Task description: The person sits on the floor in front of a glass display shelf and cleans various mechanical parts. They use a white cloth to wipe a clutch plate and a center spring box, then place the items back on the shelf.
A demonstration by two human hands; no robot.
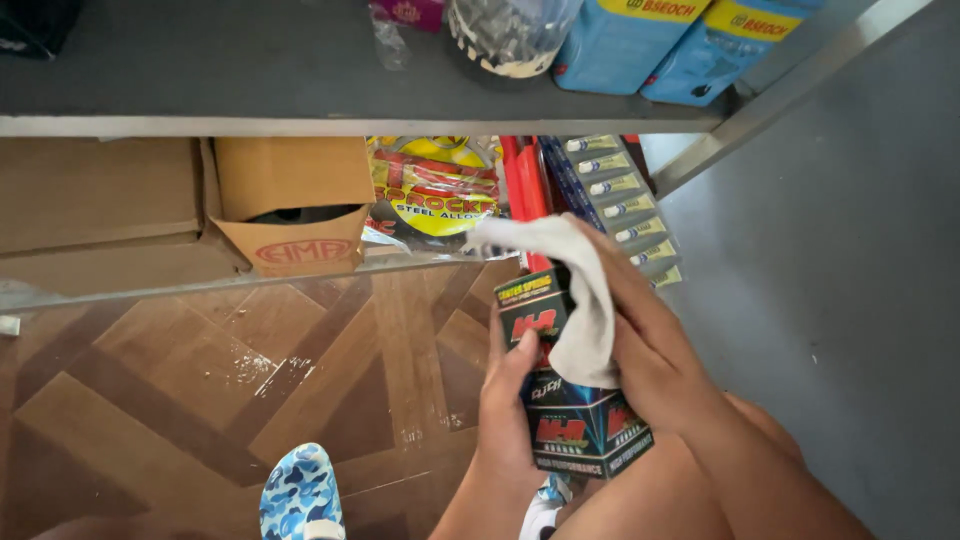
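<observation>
— Down at the far left, what's on the floor?
— Brown herringbone wood floor (150, 400), with a blue camouflage-pattern shoe (300, 495) on it.
— And the hands?
— Left hand (515, 400) has its grip closed round a small dark printed cardboard box (580, 420), thumb up the front face. Right hand (650, 340) presses a white crumpled cloth (575, 300) against the box's top, fingers wrapped over it.
— Where is the box?
— Held in the air below the grey metal shelf (250, 90), in front of packaged goods.

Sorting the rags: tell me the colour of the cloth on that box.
White, plain; the cloth shows best in the head view.
</observation>
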